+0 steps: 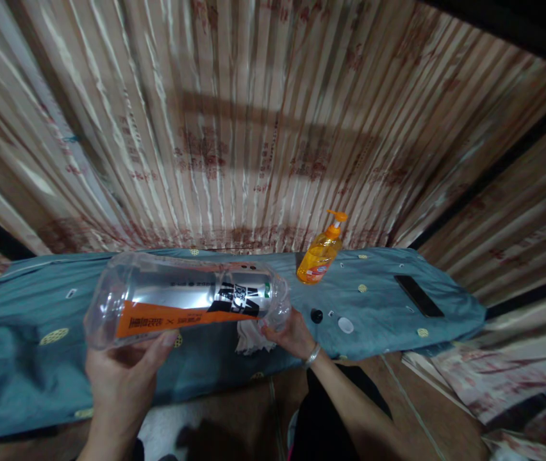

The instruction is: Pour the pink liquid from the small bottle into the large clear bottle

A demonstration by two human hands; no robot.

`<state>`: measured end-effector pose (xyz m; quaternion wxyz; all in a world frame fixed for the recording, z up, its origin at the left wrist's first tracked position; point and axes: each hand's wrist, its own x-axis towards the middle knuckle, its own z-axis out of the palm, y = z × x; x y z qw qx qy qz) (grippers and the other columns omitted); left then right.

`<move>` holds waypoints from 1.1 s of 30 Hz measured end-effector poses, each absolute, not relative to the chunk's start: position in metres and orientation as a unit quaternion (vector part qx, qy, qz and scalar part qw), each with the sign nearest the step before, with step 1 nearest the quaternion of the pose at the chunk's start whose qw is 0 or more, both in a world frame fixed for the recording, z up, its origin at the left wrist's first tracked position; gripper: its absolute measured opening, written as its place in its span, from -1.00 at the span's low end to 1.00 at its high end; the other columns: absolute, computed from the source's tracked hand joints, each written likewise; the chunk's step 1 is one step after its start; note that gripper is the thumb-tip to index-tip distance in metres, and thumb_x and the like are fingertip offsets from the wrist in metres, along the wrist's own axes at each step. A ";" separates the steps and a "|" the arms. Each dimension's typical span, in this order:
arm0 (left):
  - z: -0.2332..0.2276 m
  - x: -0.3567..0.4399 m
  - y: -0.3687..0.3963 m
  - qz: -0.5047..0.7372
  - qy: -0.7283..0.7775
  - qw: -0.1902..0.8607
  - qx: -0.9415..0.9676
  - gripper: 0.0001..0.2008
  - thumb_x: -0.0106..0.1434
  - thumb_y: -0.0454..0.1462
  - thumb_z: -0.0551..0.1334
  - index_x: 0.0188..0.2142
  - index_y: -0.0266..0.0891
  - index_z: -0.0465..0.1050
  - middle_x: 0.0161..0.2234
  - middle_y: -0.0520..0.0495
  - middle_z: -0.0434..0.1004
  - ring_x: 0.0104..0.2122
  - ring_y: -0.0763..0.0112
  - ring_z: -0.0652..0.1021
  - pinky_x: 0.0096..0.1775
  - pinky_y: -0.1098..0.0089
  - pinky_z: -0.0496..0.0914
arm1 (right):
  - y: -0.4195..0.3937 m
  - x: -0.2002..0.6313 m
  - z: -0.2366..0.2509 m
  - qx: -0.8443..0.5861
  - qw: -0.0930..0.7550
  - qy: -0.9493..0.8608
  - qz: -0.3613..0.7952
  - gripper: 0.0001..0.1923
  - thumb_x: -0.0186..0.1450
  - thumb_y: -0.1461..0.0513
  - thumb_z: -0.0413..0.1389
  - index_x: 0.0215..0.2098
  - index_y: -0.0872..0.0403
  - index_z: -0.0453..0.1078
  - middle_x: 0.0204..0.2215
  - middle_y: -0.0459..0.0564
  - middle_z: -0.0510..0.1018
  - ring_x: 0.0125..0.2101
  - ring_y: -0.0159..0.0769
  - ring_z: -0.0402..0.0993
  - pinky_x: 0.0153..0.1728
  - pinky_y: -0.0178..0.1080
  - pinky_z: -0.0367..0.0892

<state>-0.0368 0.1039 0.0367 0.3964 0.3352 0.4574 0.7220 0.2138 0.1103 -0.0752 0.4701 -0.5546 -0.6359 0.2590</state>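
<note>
A teal cloth-covered surface [373, 323] is carrying an upright orange pump bottle [318, 257]. A dark phone [418, 296], black cap [316, 315], white disc [345, 325] and crumpled white cloth [252, 339] are lying there.

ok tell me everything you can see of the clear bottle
The clear bottle is large, see-through and looks like plastic. Its wrapped label is silver and orange with black lettering and a small green mark. It is tipped on its side, base to the picture's left, and seems held above the blue-green cloth. The left hand grips near the base, the right hand the narrower end. I can't tell whether it's capped; no liquid shows.
</note>
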 end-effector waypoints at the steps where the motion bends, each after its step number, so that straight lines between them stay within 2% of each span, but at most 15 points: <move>1: 0.037 -0.037 0.104 0.723 0.458 0.396 0.334 -0.46 -0.41 -0.34 0.57 -0.35 -0.21 0.49 -0.48 0.13 0.63 -0.52 0.46 0.60 -0.43 0.52 0.55 | 0.110 0.214 -0.075 -0.554 0.469 -0.637 0.259 -0.72 0.09 0.16 0.26 -0.21 0.01 0.47 -0.24 0.04 0.67 -0.24 0.01 0.62 -0.12 0.09 0.54; 6: 0.034 -0.039 0.104 0.718 0.465 0.388 0.343 -0.45 -0.41 -0.30 0.58 -0.35 -0.20 0.47 -0.50 0.13 0.62 -0.57 0.44 0.59 -0.49 0.50 0.53 | 0.111 0.214 -0.076 -0.553 0.472 -0.640 0.250 -0.64 0.06 0.21 0.26 -0.14 0.00 0.48 -0.22 0.02 0.67 -0.24 -0.02 0.62 -0.12 0.04 0.54; 10: 0.031 -0.041 0.104 0.711 0.464 0.393 0.353 -0.46 -0.37 -0.34 0.57 -0.33 -0.20 0.48 -0.42 0.12 0.64 -0.49 0.45 0.62 -0.40 0.50 0.56 | 0.112 0.214 -0.080 -0.558 0.470 -0.640 0.243 -0.55 0.06 0.21 0.27 -0.06 0.01 0.46 -0.20 0.04 0.67 -0.24 -0.01 0.62 -0.13 0.03 0.54; 14: 0.030 -0.041 0.104 0.715 0.474 0.375 0.352 -0.46 -0.40 -0.32 0.58 -0.36 -0.22 0.48 -0.42 0.11 0.62 -0.48 0.43 0.62 -0.41 0.47 0.55 | 0.112 0.215 -0.082 -0.559 0.466 -0.642 0.243 -0.58 0.07 0.21 0.27 -0.07 0.02 0.45 -0.20 0.04 0.67 -0.23 -0.03 0.62 -0.11 0.02 0.54; 20: 0.032 -0.041 0.104 0.706 0.486 0.377 0.351 -0.47 -0.39 -0.29 0.58 -0.37 -0.23 0.47 -0.43 0.09 0.60 -0.49 0.43 0.60 -0.41 0.46 0.55 | 0.111 0.214 -0.078 -0.555 0.469 -0.640 0.250 -0.74 0.09 0.18 0.25 -0.23 0.00 0.48 -0.29 0.00 0.67 -0.25 -0.02 0.62 -0.13 0.03 0.54; 33: 0.030 -0.040 0.104 0.705 0.473 0.362 0.385 -0.44 -0.35 -0.24 0.58 -0.32 -0.21 0.43 -0.41 0.07 0.61 -0.47 0.41 0.60 -0.39 0.43 0.53 | 0.113 0.216 -0.085 -0.554 0.474 -0.640 0.242 -0.60 0.07 0.19 0.26 -0.10 0.05 0.46 -0.23 0.05 0.69 -0.29 -0.05 0.63 -0.17 0.01 0.56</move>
